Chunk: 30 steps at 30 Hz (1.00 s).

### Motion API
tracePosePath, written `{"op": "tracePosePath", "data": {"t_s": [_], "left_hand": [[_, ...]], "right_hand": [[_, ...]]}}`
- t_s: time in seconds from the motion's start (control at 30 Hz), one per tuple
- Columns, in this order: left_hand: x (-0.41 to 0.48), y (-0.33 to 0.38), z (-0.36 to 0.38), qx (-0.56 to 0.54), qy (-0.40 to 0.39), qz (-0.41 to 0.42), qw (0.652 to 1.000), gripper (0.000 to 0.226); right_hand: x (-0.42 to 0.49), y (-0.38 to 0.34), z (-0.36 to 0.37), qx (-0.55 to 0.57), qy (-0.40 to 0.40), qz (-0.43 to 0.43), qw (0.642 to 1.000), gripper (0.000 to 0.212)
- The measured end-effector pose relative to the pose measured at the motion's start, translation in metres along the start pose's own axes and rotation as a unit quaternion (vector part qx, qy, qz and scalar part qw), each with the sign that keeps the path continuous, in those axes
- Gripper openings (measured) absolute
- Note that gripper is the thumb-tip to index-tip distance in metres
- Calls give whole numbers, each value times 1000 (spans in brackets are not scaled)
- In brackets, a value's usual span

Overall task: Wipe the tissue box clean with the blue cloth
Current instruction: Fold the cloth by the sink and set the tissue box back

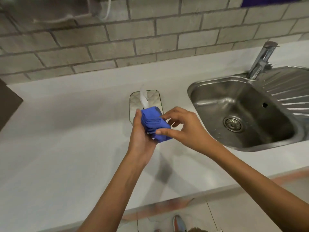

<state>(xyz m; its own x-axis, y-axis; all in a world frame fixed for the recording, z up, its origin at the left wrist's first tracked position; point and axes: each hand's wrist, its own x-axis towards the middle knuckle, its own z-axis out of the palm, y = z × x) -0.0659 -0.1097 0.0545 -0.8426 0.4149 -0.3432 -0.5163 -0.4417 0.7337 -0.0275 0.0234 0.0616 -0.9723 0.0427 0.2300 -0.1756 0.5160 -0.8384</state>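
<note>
A folded blue cloth [154, 125] is held in the air above the white counter. My left hand [140, 139] cups it from below and the left side. My right hand [182, 126] pinches its right edge with thumb and fingertips. Just behind the cloth stands the tissue box [151, 97], pale with a quilted top and a dark rim, a white tissue [143, 97] sticking up from it. The near end of the box is hidden by the cloth and my left hand.
A steel sink [209, 87] with a drain and ribbed drainer sits to the right, its tap [262, 61] at the back. A grey brick wall runs behind the white counter [66, 131]. A dark object [8, 104] is at the left edge. The counter's front edge runs below my arms.
</note>
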Motion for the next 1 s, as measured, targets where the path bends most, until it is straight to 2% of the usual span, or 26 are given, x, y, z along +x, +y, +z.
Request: {"op": "tracePosePath", "data": {"t_s": [0.07, 0.13, 0.37, 0.47, 0.57, 0.67, 0.87, 1.0], "left_hand": [[3, -13, 7, 14, -6, -27, 1000, 65], [7, -28, 16, 20, -19, -65, 998, 66], [27, -87, 49, 75, -103, -219, 967, 48], [33, -112, 60, 197, -89, -187, 958, 29], [41, -134, 71, 311, -61, -133, 939, 18], [46, -153, 83, 413, -42, -98, 904, 12], [52, -182, 92, 492, -43, -52, 868, 20], [54, -189, 86, 560, -40, -8, 827, 19]], "right_hand": [[-6, 7, -16, 39, -2, 52, 998, 10], [-14, 18, -33, 68, 26, 88, 993, 2], [-62, 53, -89, 216, 126, 207, 946, 10], [-83, 72, -113, 245, 205, 258, 912, 8], [-108, 96, -137, 196, 252, 307, 896, 11], [-134, 123, -155, 146, 275, 363, 878, 11], [-161, 168, -170, 14, 271, 442, 855, 8], [-165, 183, -167, -48, 223, 499, 836, 8]]}}
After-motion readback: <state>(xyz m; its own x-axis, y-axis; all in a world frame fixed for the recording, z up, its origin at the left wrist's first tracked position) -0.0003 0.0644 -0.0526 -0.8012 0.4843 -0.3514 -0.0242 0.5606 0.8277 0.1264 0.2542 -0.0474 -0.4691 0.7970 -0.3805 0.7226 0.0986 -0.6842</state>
